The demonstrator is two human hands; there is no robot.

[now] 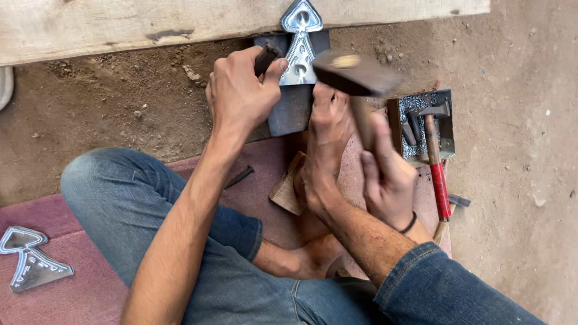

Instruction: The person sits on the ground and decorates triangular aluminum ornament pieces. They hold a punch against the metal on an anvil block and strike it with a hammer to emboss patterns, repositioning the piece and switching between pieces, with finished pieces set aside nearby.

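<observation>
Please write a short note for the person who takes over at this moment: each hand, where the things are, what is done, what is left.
Left hand: grips a dark punch on the shiny metal piece, which lies on a dark steel block.
Right hand: holds the hammer raised, blurred.
A foot presses on the block.
Done: a similar stamped piece lies on the mat.
Left: cannot tell how much stamping remains.

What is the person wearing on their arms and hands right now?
Both hands are bare, no gloves. The right hand has a thin black band at the wrist. The left hand wears nothing; a dark sleeve edge shows at the upper arm. Forearms are uncovered.
</observation>
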